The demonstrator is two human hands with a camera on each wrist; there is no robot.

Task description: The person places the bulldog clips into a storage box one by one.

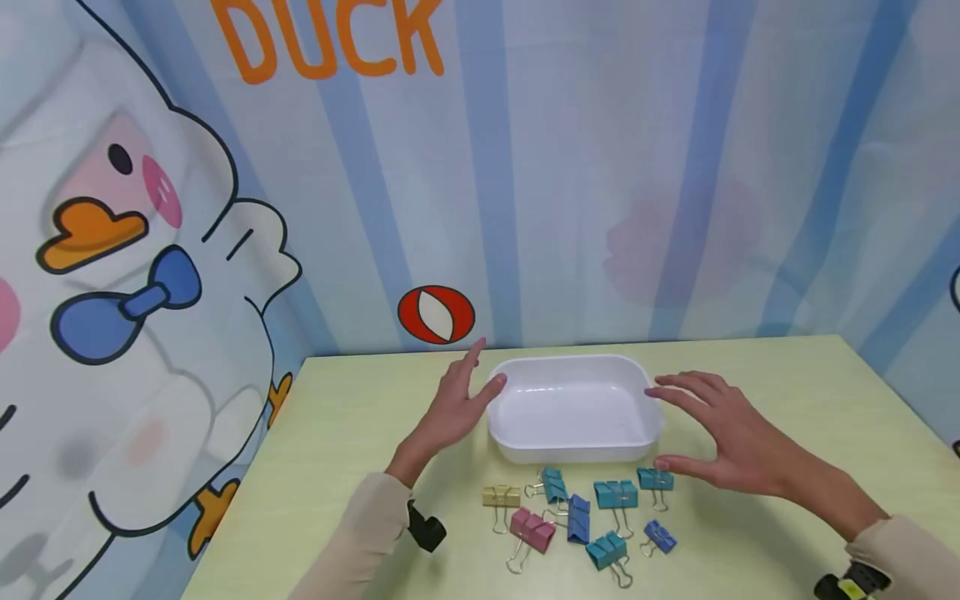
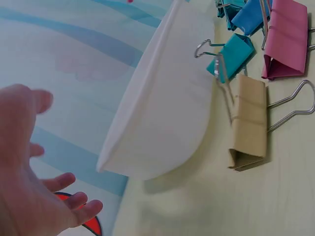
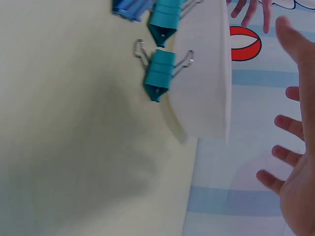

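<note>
A white plastic tray point(image 1: 573, 455) stands on the table with nothing inside it. My left hand point(image 1: 452, 405) is beside its left end, fingers spread; the left wrist view shows a gap between hand and tray. At the other end hovers my right hand point(image 1: 738, 440), thumb and fingers apart and holding nothing. Several binder clips lie in front of the tray: a yellow-tan clip point(image 1: 501, 497), a pink clip point(image 1: 532, 529), a blue clip point(image 1: 578, 519), a small blue clip point(image 1: 661, 536) and several teal ones, among them a teal clip point(image 1: 655, 479) below my right thumb.
The pale table point(image 1: 360, 433) meets a printed fabric backdrop point(image 1: 555, 208) with a duck figure at its back edge. A dark wrist camera point(image 1: 426, 528) is strapped under my left wrist, and another camera point(image 1: 852, 583) is on my right.
</note>
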